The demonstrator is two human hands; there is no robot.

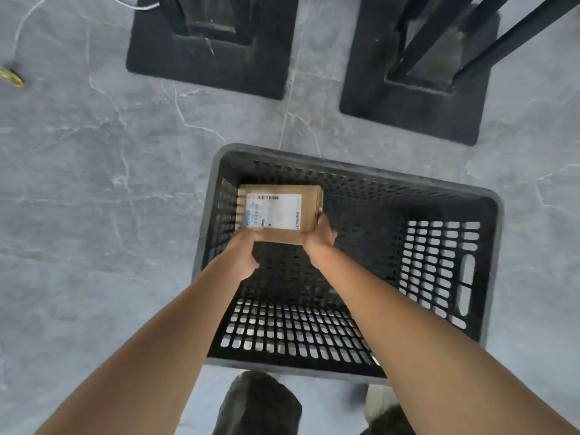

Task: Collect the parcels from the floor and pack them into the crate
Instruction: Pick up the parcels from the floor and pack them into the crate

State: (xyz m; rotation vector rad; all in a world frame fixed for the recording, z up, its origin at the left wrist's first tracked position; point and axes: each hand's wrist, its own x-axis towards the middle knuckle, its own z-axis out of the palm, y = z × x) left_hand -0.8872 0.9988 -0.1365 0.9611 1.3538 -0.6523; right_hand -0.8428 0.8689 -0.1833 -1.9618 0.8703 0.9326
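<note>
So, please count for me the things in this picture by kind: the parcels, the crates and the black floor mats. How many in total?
parcel: 1
crate: 1
black floor mats: 2
Total: 4

Brown label-up parcel (pixel 279 215) is inside black perforated crate (pixel 361 171), far-left corner.

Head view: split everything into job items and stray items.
Job: cardboard parcel, held inside the black plastic crate by the left hand and right hand.
Stray: black mats, white cable, small yellow object.
</note>
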